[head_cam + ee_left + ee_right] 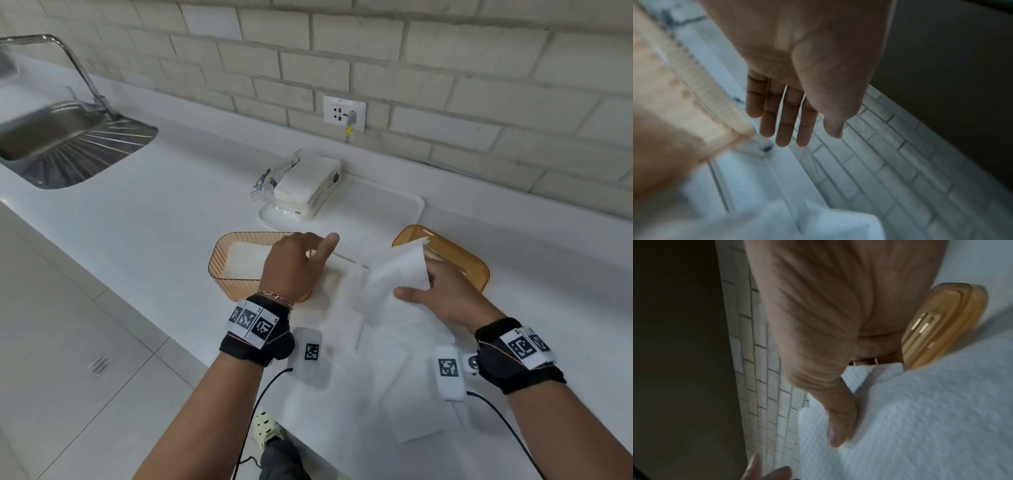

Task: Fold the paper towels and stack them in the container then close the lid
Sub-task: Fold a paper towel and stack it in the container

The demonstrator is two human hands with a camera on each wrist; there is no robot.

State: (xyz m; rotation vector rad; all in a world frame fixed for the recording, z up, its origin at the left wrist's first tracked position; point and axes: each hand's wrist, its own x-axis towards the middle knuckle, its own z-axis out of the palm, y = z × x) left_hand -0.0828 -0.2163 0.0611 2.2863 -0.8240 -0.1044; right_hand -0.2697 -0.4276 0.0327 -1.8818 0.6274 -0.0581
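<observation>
A ribbed, translucent amber container point(239, 263) is seen on the smooth white surface point(171, 205), a flat white layer lying inside — its near right corner is hidden by the left hand point(294, 265), which is held above it with fingers straight and nothing in its hold. A thin, embossed paper towel point(397, 277) is pinched and lifted at one edge by the right hand point(445, 294), whose fingers are hidden behind the sheet. The amber lid point(455, 255) lies partly covered just right of it.
</observation>
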